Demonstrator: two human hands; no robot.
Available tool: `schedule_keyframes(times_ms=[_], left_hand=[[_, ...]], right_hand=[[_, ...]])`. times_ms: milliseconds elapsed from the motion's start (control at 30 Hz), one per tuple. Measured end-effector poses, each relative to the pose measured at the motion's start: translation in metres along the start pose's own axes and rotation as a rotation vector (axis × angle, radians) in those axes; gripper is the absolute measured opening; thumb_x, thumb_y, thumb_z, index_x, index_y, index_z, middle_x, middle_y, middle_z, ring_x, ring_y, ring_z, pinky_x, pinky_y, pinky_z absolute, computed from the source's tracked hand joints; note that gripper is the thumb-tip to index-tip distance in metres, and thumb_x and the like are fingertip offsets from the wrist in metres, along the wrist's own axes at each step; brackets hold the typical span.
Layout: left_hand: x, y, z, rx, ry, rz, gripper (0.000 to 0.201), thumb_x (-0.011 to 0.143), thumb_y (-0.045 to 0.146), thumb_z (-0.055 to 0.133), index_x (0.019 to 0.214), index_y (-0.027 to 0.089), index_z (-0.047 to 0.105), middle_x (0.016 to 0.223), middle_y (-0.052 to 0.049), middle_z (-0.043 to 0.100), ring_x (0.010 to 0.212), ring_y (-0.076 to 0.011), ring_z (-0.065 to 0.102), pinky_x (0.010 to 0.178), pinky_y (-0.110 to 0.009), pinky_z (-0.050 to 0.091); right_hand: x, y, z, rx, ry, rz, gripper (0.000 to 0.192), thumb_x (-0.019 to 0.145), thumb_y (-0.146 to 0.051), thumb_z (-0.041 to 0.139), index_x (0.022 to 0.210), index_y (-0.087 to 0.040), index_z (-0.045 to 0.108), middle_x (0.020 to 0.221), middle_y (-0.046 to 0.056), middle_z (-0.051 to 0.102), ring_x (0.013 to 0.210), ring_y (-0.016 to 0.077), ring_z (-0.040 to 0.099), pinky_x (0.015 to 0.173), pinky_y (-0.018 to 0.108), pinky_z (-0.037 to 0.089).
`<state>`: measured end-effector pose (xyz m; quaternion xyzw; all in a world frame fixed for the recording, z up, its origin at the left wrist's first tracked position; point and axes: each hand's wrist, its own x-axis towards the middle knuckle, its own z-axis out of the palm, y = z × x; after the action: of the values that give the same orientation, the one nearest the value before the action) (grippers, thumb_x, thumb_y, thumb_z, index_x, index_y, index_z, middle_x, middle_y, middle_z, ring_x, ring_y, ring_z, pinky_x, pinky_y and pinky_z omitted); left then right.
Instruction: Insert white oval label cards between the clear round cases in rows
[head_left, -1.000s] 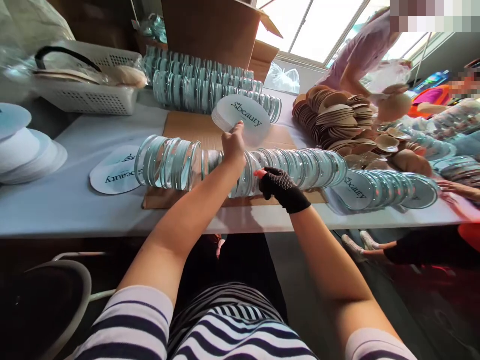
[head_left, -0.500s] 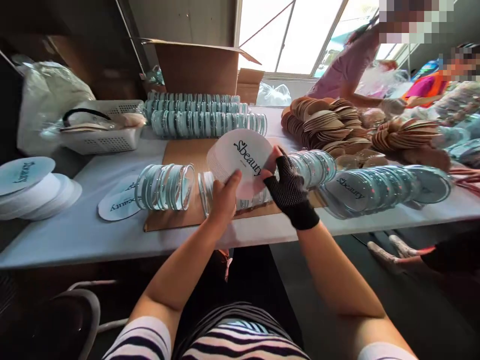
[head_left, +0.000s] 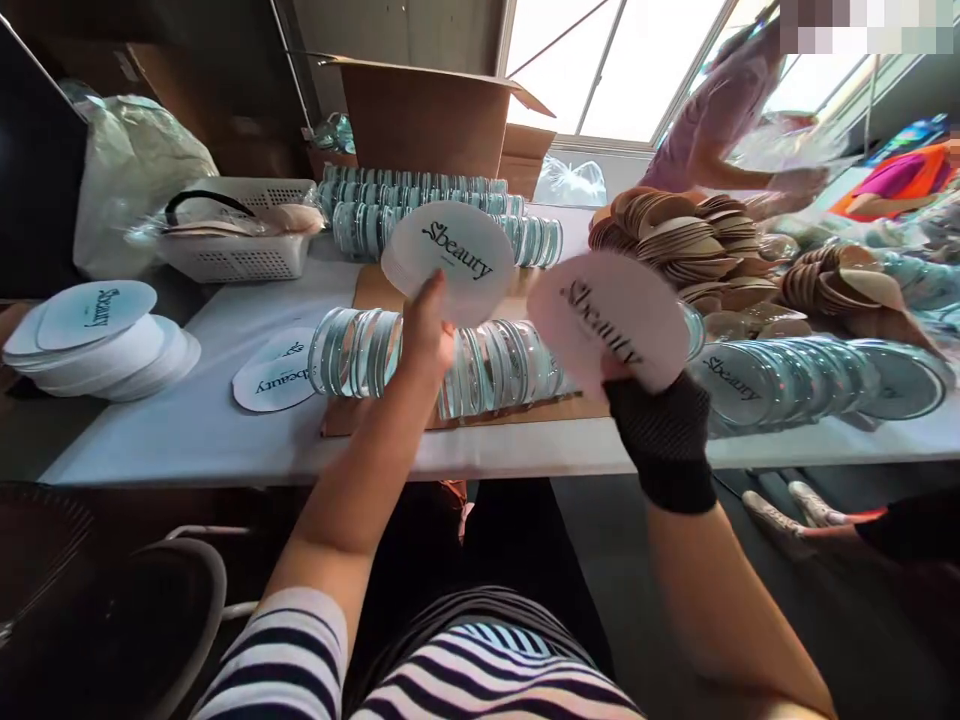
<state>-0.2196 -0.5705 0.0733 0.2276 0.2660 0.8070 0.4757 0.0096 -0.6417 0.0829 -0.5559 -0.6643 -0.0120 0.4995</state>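
Observation:
My bare left hand grips a stack of round white cards printed with "beauty", its thumb on top. In a black fingerless glove, my right hand pinches one round card with the same print by its lower edge. The two are held apart above the table. Below them a row of clear round containers stands on edge along a cardboard sheet. Right of my gloved hand, more clear containers lean in a row, a printed card showing at the near end.
At the left are piled round cards and a few loose ones. Behind stand a white basket, more container rows and an open carton. Brown round pieces are heaped back right, near a co-worker's arm.
My right hand has drawn one card off the stack and moved right with it. My left hand has shifted slightly up and left with the stack. The head view has moved a little.

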Motion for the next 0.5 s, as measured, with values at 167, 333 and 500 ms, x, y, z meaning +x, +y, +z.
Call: schedule_keyframes(times_ms=[167,333,500], left_hand=[[0.036,-0.001,-0.001,-0.103,0.069,-0.262,0.038,0.084,0.02,0.066,0.121,0.026,0.063,0.137,-0.006,0.062,0.129,-0.025,0.056,0.11,-0.053,0.041],[0.033,-0.008,-0.005,-0.149,0.051,-0.273,0.037,0.086,0.018,0.063,0.123,0.024,0.062,0.141,-0.008,0.059,0.128,-0.0248,0.056,0.108,-0.054,0.042],[0.034,-0.009,-0.005,-0.148,0.058,-0.286,0.037,0.083,0.019,0.068,0.12,0.023,0.064,0.131,-0.007,0.066,0.121,-0.0227,0.061,0.106,-0.048,0.045]], right_hand=[[-0.067,-0.01,-0.018,-0.421,-0.387,0.066,0.046,0.092,-0.042,0.042,0.119,-0.014,0.067,0.076,0.013,0.073,0.064,0.025,0.068,0.051,0.029,0.046],[-0.08,-0.022,-0.008,-0.58,-0.543,0.036,0.046,0.096,-0.04,0.039,0.128,-0.016,0.062,0.071,0.011,0.071,0.057,0.0228,0.064,0.047,0.026,0.036],[-0.031,-0.03,0.032,-0.58,-0.709,-0.039,0.045,0.096,-0.031,0.038,0.138,-0.017,0.051,0.091,0.013,0.073,0.072,0.0243,0.068,0.055,0.027,0.037]])
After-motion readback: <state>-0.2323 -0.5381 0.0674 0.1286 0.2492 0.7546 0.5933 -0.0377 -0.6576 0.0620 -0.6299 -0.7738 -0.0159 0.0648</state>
